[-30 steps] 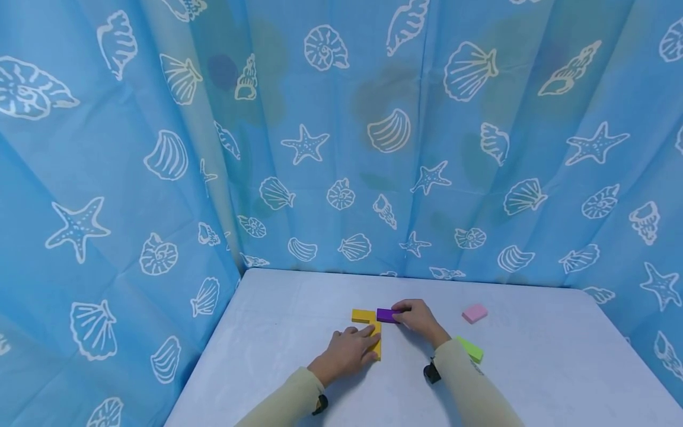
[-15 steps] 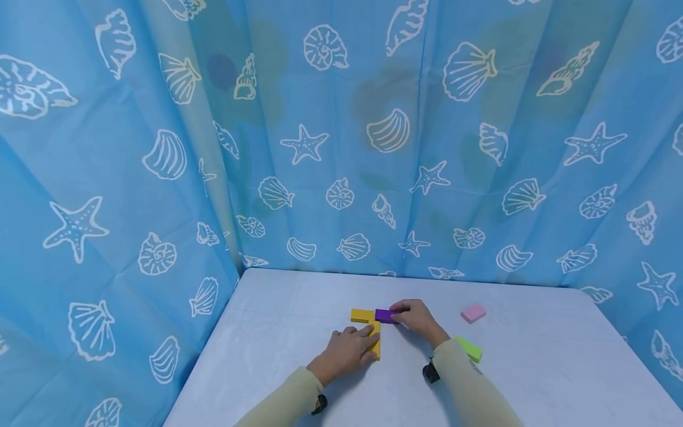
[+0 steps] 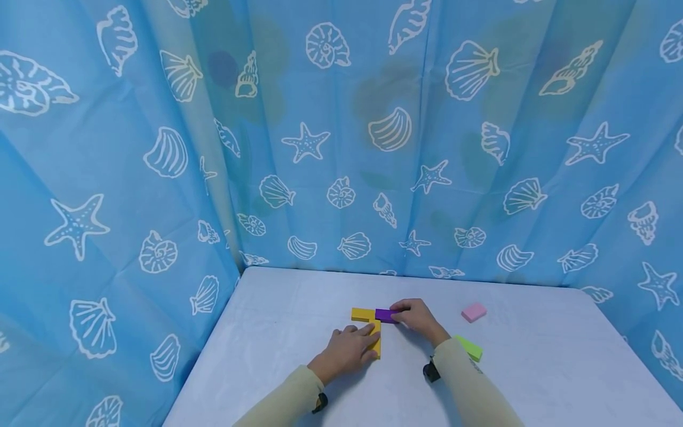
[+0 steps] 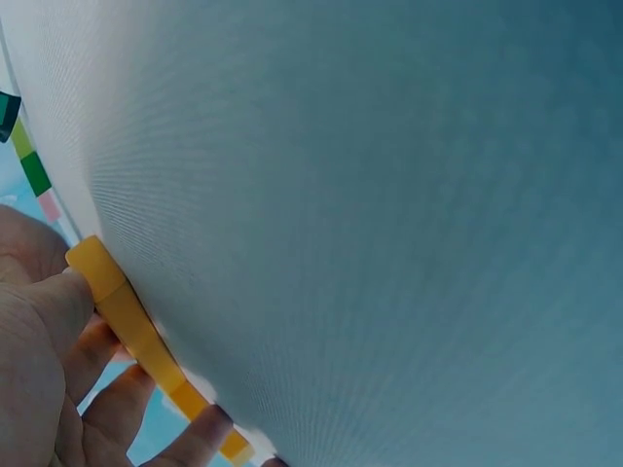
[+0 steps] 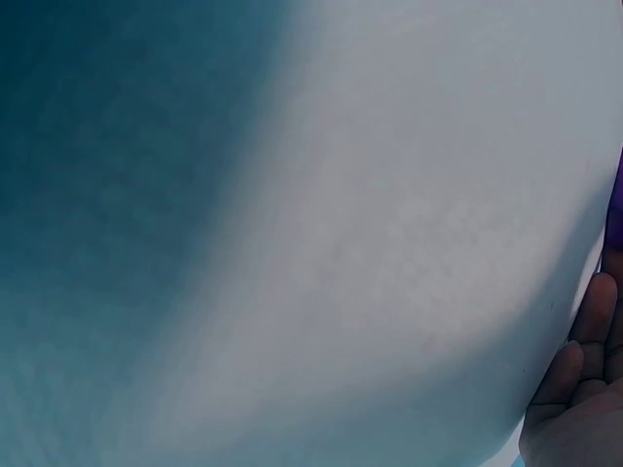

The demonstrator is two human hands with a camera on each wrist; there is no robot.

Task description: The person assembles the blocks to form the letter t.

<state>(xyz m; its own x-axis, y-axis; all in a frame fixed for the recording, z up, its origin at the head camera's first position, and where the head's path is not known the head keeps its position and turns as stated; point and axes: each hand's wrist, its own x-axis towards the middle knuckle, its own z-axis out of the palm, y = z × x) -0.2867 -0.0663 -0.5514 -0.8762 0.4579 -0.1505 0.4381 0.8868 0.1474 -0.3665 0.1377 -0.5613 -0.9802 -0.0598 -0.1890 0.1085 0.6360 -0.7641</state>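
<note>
Two yellow blocks lie on the white table: a sideways one [image 3: 363, 314] at the back, and a lengthwise one [image 3: 377, 344] running toward the person from its right end. My left hand [image 3: 345, 352] holds the lengthwise block, its fingers and thumb spread along it and partly covering it. In the left wrist view the thumb is at the near end of the yellow row [image 4: 136, 326]. A purple block [image 3: 384, 315] lies end to end with the sideways yellow one. My right hand [image 3: 420, 320] pinches its right end; only a sliver of purple shows in the right wrist view.
A pink block [image 3: 474, 312] lies to the right of the right hand. A lime green block [image 3: 469, 349] is closer, partly behind the right sleeve [image 3: 469, 379]. The blue shell-patterned curtain [image 3: 331, 148] hangs behind the table [image 3: 560, 356] and along its sides.
Both hands stay in place on the blocks. The thin gap between the purple block and the yellow ones has narrowed; otherwise only the head view shifts slightly.
</note>
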